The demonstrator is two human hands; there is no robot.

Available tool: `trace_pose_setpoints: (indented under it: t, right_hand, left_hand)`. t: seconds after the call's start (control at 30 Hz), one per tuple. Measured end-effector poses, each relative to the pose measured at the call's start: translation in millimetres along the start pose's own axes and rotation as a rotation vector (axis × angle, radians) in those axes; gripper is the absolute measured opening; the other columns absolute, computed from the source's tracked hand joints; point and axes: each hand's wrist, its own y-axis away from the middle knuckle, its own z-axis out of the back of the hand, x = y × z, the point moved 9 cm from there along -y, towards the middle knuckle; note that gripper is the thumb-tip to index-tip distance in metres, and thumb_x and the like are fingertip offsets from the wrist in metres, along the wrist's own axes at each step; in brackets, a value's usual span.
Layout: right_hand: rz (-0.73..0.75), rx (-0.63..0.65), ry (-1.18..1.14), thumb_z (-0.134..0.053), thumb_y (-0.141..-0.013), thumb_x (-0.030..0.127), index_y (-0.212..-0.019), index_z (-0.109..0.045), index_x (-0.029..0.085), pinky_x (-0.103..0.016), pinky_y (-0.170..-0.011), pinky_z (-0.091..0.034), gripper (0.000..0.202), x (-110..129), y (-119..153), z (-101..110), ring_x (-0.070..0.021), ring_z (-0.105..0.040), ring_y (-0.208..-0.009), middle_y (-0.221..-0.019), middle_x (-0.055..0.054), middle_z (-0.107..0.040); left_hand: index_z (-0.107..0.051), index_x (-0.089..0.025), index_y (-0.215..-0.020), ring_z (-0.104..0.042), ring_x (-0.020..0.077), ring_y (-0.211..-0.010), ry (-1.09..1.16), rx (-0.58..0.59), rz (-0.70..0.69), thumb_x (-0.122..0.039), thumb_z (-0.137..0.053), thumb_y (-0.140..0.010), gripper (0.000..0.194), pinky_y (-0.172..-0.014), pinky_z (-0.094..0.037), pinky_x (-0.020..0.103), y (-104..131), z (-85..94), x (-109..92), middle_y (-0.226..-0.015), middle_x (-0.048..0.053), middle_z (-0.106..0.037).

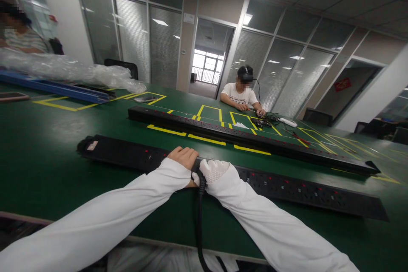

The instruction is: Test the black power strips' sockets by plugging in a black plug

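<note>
A long black power strip point(121, 153) with sockets, small red lights and white numbers lies slantwise on the green table. My left hand point(183, 157), bare below its white sleeve, is closed over the far edge of the strip near its middle. Just to the right, my right hand point(217, 171) in a white dotted glove grips a black plug point(201, 177) at the strip. From the plug a thick black cable point(199, 221) hangs down over the near table edge. The plug's front and the socket beneath it are hidden by my hands.
A second long black power strip point(223, 129) lies farther back on the green table point(57, 136), among yellow tape marks. At the left are blue rails point(57, 87) and clear plastic wrap point(73, 70). Across the table a person point(240, 93) handles wires; another person point(22, 36) is at far left.
</note>
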Motion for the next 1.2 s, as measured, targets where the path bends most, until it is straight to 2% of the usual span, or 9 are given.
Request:
trace_pose_setpoints:
  t: [0.2,0.37,0.6,0.77,0.87,0.93,1.07,1.2]
  right_hand:
    - [-0.045,0.001,-0.081,-0.034,-0.08,0.043,-0.081,-0.048,0.02,-0.024,-0.046,-0.018,0.027,-5.9,-3.4,-1.4,-0.0132,-0.052,-0.053,-0.067,-0.001,-0.057]
    - [-0.043,-0.018,-0.089,-0.035,-0.079,0.044,-0.079,-0.049,0.019,-0.024,-0.047,-0.02,0.028,-5.6,-1.1,-1.7,-0.0148,-0.052,-0.057,-0.067,-0.002,-0.057]
    - [-0.087,-0.016,-0.093,-0.036,-0.079,0.045,-0.082,-0.051,0.019,-0.025,-0.048,-0.025,0.03,-7.5,1.7,-0.8,-0.0164,-0.053,-0.059,-0.07,-0.002,-0.058]
    - [-0.124,-0.026,-0.119,-0.036,-0.078,0.046,-0.085,-0.051,0.018,-0.025,-0.047,-0.027,0.031,-9.4,4.9,-2.1,-0.0167,-0.054,-0.058,-0.071,-0.003,-0.057]
    - [-0.13,-0.035,-0.142,-0.034,-0.078,0.045,-0.088,-0.05,0.019,-0.025,-0.049,-0.03,0.032,-9.8,6.3,-4.3,-0.0167,-0.054,-0.06,-0.074,-0.003,-0.056]
    - [-0.127,-0.042,-0.159,-0.034,-0.077,0.044,-0.09,-0.05,0.019,-0.025,-0.051,-0.032,0.032,-9.6,7.0,-5.3,-0.0166,-0.054,-0.062,-0.076,-0.003,-0.056]
    - [-0.117,-0.056,-0.155,-0.035,-0.077,0.043,-0.093,-0.05,0.018,-0.026,-0.055,-0.035,0.034,-8.0,8.2,-3.9,-0.0173,-0.054,-0.066,-0.078,-0.004,-0.056]
    - [-0.124,-0.051,-0.143,-0.036,-0.079,0.042,-0.098,-0.049,0.018,-0.027,-0.056,-0.036,0.034,-7.3,9.5,-1.2,-0.0179,-0.054,-0.067,-0.08,-0.003,-0.056]
  left_hand:
    - [-0.057,-0.015,-0.089,-0.05,0.0206,-0.076,0.001,-0.005,-0.008,-0.026,-0.04,-0.073,0.026,-0.067,-0.031,0.034,1.0,0.0,-1.0,-0.078,0.008,-0.059]
    - [-0.056,-0.015,-0.091,-0.051,0.0218,-0.079,0.048,0.036,-0.023,-0.032,-0.042,-0.07,0.03,-0.069,-0.031,0.035,0.6,1.5,-1.1,-0.08,0.008,-0.058]
    - [-0.051,-0.016,-0.102,-0.051,0.0226,-0.09,0.163,0.187,-0.084,-0.044,-0.051,-0.062,0.049,-0.077,-0.035,0.035,-1.4,5.6,-2.8,-0.094,0.007,-0.058]
    - [-0.046,-0.029,-0.111,-0.053,0.0213,-0.095,0.241,0.372,-0.051,-0.042,-0.055,-0.06,0.054,-0.08,-0.039,0.032,-2.0,4.3,12.6,-0.106,0.001,-0.058]
    - [-0.046,-0.034,-0.109,-0.056,0.0197,-0.09,0.278,0.456,-0.039,-0.045,-0.044,-0.069,0.041,-0.075,-0.041,0.031,-7.1,2.8,17.2,-0.101,-0.002,-0.06]
    - [-0.048,-0.033,-0.103,-0.058,0.0186,-0.081,0.271,0.522,-0.007,-0.047,-0.032,-0.076,0.035,-0.068,-0.042,0.029,-12.1,0.2,17.4,-0.093,-0.002,-0.063]
    - [-0.048,-0.029,-0.102,-0.059,0.0195,-0.069,0.147,0.651,0.058,-0.055,-0.021,-0.078,0.045,-0.057,-0.042,0.028,-18.6,-4.0,16.0,-0.08,0.002,-0.063]
    - [-0.044,-0.033,-0.113,-0.058,0.0215,-0.084,0.184,0.66,0.007,-0.059,-0.017,-0.078,0.051,-0.066,-0.043,0.03,-18.2,-4.4,11.1,-0.098,0.004,-0.062]
